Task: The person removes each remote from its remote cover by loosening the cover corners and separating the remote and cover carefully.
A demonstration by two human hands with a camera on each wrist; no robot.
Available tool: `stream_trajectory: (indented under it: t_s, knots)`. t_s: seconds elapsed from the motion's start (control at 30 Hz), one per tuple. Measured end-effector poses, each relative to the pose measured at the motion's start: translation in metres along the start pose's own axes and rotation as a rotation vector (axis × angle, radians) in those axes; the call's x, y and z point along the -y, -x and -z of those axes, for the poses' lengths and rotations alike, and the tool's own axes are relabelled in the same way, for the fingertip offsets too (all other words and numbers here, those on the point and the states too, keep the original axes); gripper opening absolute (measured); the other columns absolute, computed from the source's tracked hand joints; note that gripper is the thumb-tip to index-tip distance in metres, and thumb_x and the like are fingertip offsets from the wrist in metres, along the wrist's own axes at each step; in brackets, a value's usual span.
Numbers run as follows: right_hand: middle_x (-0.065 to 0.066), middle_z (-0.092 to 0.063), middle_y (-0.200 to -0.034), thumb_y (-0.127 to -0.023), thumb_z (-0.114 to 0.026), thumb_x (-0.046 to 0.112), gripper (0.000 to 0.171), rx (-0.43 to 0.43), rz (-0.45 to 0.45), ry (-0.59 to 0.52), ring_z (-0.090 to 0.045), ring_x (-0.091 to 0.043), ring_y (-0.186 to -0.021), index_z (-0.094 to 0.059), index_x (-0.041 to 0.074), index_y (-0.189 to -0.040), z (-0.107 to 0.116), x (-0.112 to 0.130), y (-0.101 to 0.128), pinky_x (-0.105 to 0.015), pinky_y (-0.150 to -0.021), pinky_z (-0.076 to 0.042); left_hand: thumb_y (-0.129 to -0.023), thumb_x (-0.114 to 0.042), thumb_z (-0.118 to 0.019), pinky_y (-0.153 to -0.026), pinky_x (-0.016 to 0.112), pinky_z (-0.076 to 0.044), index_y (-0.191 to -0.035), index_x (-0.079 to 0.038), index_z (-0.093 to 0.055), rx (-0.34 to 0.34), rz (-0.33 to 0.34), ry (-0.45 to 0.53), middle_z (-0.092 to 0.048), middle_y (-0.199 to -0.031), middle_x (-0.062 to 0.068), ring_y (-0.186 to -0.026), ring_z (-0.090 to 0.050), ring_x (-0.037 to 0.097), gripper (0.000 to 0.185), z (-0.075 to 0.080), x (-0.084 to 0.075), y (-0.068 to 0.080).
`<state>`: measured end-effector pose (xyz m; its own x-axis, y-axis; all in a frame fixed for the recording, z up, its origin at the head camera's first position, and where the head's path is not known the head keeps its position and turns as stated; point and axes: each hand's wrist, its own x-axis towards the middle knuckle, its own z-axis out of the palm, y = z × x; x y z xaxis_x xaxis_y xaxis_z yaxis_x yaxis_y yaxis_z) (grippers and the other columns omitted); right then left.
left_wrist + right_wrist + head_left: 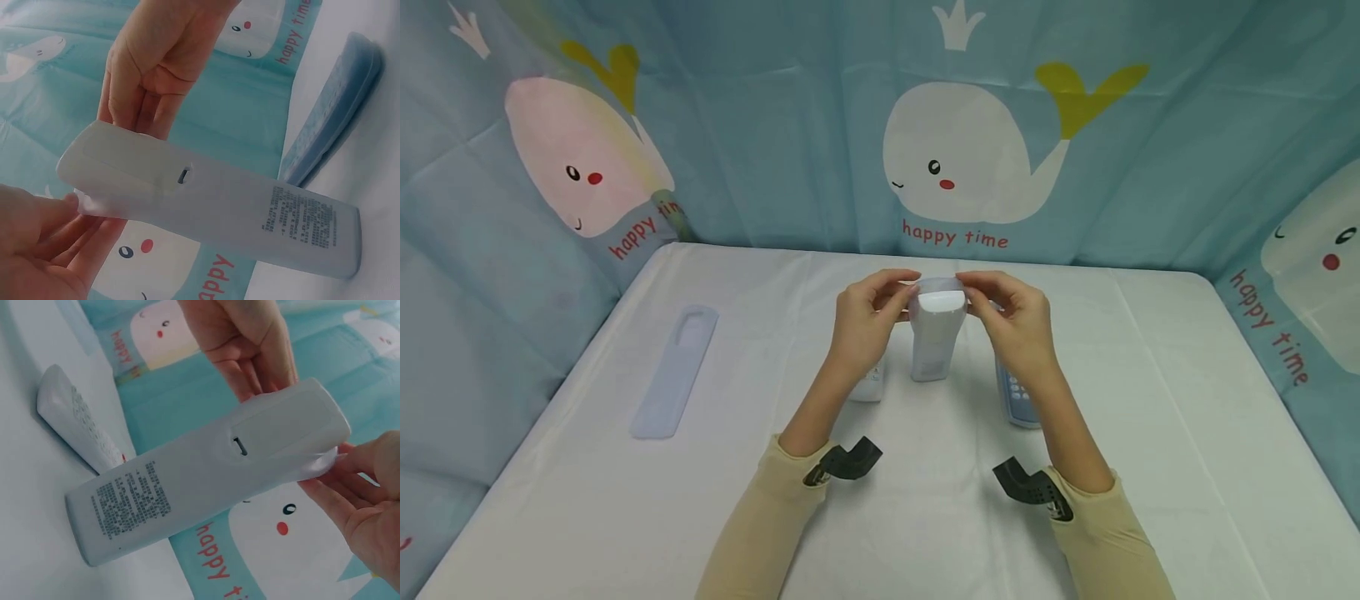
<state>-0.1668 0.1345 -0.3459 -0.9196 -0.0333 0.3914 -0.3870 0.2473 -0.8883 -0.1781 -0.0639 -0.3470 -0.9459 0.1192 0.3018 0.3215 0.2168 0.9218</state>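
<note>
1. Remote (942, 302), white, is held up on end between the hands over the table (1150, 375), partly inside a thin, clear cover (930, 354).
2. Left hand (862, 321) and right hand (1021, 321) pinch the cover's upper rim, one at each side.
3. Remote: probably light, stiff, fairly sturdy.
4. Cover: probably soft and stretchy, and could tear; best gripped at the rim.

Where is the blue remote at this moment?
In the head view, the blue remote lies on the white table, right of the held white remote, partly hidden by the right hand.
</note>
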Motion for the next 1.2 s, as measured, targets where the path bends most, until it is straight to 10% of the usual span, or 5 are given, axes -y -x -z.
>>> stream_trajectory:
  t_s: [0.5,0.9,1.2]
  knots:
    - [-0.026,-0.066,-0.132,-0.113,-0.050,0.016,0.037,0.156,-0.128,0.005,-0.071,-0.022,-0.106,-0.057,-0.002,-0.144,0.009,-0.005,-0.002,-0.033,-0.085,-0.063,-0.109,-0.007,-0.057,-0.090,0.039,-0.063,-0.137,0.001,-0.065,0.072,0.067,0.105,-0.067,-0.135,0.018,-0.115,-0.071,0.033,0.030,0.005,0.005,0.000]
    - [-0.027,-0.064,-0.134,-0.113,-0.051,0.014,0.038,0.186,-0.148,-0.041,-0.069,-0.009,-0.105,-0.054,-0.003,-0.147,0.009,-0.009,-0.001,-0.032,-0.086,-0.063,-0.113,-0.012,-0.050,-0.090,0.040,-0.063,-0.145,-0.001,-0.059,0.120,0.116,0.126,-0.065,-0.137,0.018,-0.111,-0.070,0.034,0.035,0.007,0.010,0.005]
    - [-0.029,-0.067,-0.126,-0.110,-0.055,0.008,0.037,0.210,-0.186,-0.031,-0.070,-0.007,-0.104,-0.055,-0.007,-0.144,0.009,-0.018,0.004,-0.031,-0.092,-0.061,-0.113,-0.014,-0.047,-0.090,0.038,-0.063,-0.145,0.003,-0.056,0.183,-0.011,0.000,-0.067,-0.135,0.020,-0.117,-0.069,0.033,0.038,0.005,0.028,0.018]
